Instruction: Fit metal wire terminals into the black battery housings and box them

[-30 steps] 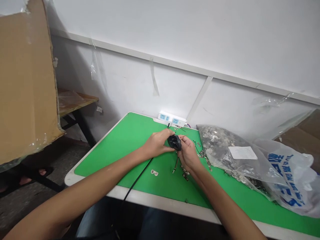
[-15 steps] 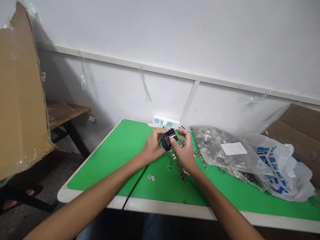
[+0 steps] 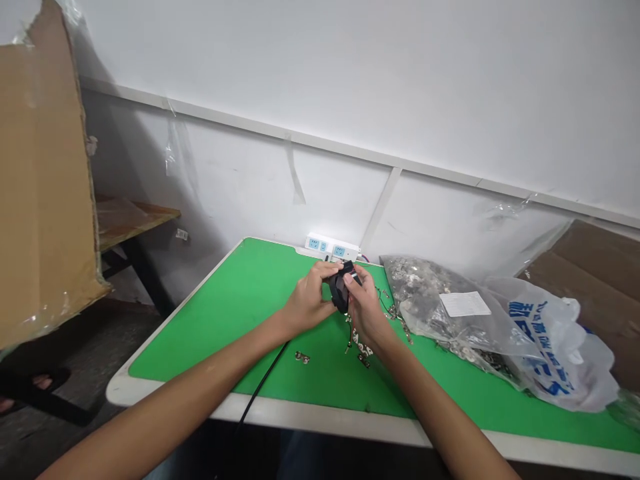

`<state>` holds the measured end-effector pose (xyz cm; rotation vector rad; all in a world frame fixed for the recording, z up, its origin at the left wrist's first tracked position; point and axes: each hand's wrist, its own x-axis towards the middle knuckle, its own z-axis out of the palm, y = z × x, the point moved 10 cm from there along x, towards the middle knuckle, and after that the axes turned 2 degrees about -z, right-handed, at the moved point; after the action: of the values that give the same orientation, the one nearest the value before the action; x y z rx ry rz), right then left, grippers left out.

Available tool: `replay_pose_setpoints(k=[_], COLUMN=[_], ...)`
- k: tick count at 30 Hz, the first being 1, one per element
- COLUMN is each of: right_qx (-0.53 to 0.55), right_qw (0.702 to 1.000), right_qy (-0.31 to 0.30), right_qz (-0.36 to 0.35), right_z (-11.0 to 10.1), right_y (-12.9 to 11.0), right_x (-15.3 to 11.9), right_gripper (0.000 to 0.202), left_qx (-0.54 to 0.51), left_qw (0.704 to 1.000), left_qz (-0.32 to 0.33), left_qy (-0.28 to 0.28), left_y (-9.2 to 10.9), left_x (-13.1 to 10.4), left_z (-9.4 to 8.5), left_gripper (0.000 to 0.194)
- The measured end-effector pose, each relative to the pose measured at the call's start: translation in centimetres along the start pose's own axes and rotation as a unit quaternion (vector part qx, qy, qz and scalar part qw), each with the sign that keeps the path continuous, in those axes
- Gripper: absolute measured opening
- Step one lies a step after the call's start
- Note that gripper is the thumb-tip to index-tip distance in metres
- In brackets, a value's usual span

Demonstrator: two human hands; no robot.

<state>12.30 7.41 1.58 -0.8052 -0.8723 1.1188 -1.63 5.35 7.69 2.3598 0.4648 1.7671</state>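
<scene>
Black rounded plastic piece [image 3: 340, 293], raised over the green-topped, white-edged bench [image 3: 200, 327], is between the two hands; fingers cover much of it, so its full shape is hard to make out.

Far left, a tan cardboard sheet [image 3: 40, 180] is cut off by the picture's edge and hides part of a brown wooden table [image 3: 125, 221]. Below, a foot in a dark sandal [image 3: 44, 383] is only partly visible in shadow.

A thin black cable [image 3: 261, 383] crosses the bench's near edge; its upper run disappears behind the left forearm. Small silvery metal pieces [image 3: 302, 357] lie near it. The left hand [image 3: 311, 300] grips the plastic piece from one side, the right hand [image 3: 366, 303] from the other, its palm hidden.

Behind them sits a white power strip with blue sockets [image 3: 333, 247]. Loose metal parts [image 3: 363, 361] are partly covered by the right hand.

Farther right, a clear plastic bag [image 3: 425, 290] bears a white label [image 3: 465, 304], its contents blurred; a white plastic bag with blue lettering [image 3: 575, 333] overlaps brown cardboard [image 3: 595, 280], cut off at the right.
</scene>
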Motion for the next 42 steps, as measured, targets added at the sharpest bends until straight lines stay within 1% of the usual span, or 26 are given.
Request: replay_pose_setpoints(k=[3, 6, 9, 11, 13, 15, 17, 20, 23, 26, 30, 32, 36, 39, 42], right_qx=[0.074, 0.108, 0.118, 0.118, 0.124, 0.137, 0.147, 0.143, 0.116, 0.091, 0.087, 0.091, 0.12, 0.12, 0.119], right_qw=[0.992, 0.975, 0.955, 0.949, 0.949, 0.954, 0.959, 0.971, 0.981, 0.983, 0.98, 0.982, 0.982, 0.982, 0.985], right_qy=[-0.042, -0.098, -0.143, -0.148, -0.144, -0.136, -0.125, -0.082, -0.034, -0.015, -0.026, -0.03, -0.031, -0.042, -0.041], right_qz=[0.093, 0.169, 0.232, 0.252, 0.25, 0.231, 0.206, 0.172, 0.155, 0.159, 0.175, 0.165, 0.146, 0.137, 0.121], right_z=[1.6, 2.8, 3.3, 3.2, 3.1, 3.2, 3.3, 2.6, 1.5, 0.8, 0.8, 0.7, 0.8, 0.9, 0.7], right_y=[1.1, 1.7, 2.7, 3.1, 3.2, 2.9, 2.5, 2.3, 2.7, 3.1, 3.3, 3.1, 2.8, 2.9, 3.3], right_x=[-0.7, -1.4, -1.9, -2.0, -1.7, -1.4, -0.9, -0.4, -0.2, -0.3, -0.3, -0.1, 0.0, 0.0, 0.1], right_gripper=[0.053, 0.043, 0.039, 0.039, 0.039, 0.04, 0.041, 0.039, 0.041, 0.047, 0.051, 0.05, 0.043, 0.041, 0.036], left_qx=[0.004, 0.005, -0.004, -0.01, -0.006, 0.003, 0.012, 0.018, 0.024, 0.03, 0.024, 0.022, 0.01, 0.001, -0.003], left_qw=[0.999, 0.999, 0.999, 0.999, 0.999, 0.997, 0.995, 0.994, 0.991, 0.986, 0.985, 0.985, 0.985, 0.98, 0.972], left_qz=[0.032, 0.041, 0.04, 0.027, -0.013, -0.058, -0.083, -0.078, -0.061, -0.067, -0.079, -0.086, -0.118, -0.164, -0.208], left_qy=[-0.017, -0.03, -0.026, -0.028, -0.033, -0.043, -0.054, -0.075, -0.116, -0.153, -0.151, -0.145, -0.122, -0.109, -0.111], left_y=[0.3, 0.1, -0.1, -0.3, -1.0, -1.8, -2.4, -2.3, -1.6, -1.0, -0.5, -0.6, -1.5, -2.5, -3.3], left_x=[-0.2, -0.3, -0.4, -0.3, -0.1, 0.0, 0.1, 0.4, 0.5, 0.5, 0.7, 0.7, 0.7, 0.5, 0.3], left_z=[0.1, 0.3, 0.2, 0.3, 0.4, 0.6, 0.7, 1.1, 1.8, 2.6, 2.7, 2.8, 2.7, 2.8, 3.0], left_gripper=[0.052, 0.05, 0.049, 0.049, 0.049, 0.051, 0.057, 0.06, 0.051, 0.046, 0.045, 0.045, 0.044, 0.041, 0.04])
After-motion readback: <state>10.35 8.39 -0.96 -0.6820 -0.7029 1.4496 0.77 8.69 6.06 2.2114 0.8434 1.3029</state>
